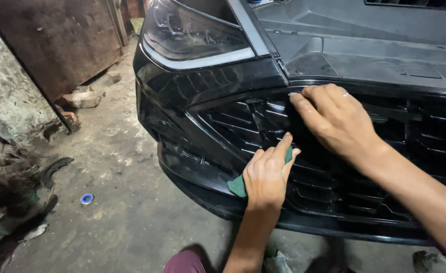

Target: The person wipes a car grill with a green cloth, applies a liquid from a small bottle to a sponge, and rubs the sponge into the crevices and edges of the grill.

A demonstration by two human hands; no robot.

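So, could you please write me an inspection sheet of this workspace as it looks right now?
Surface: bare concrete floor, dusty and stained.
Job's things: glossy black car bumper with a slatted grille; a green flat tool lies against the grille.
Clutter: small blue ring on the floor; broken bricks by the wall; dark scraps at the left.
Grippers: left hand holds the green flat tool; right hand presses its fingertips on the grille's upper edge.
Cables: nothing seen.
Surroundings: headlight above the bumper; rusty metal sheet and peeling wall at the left.
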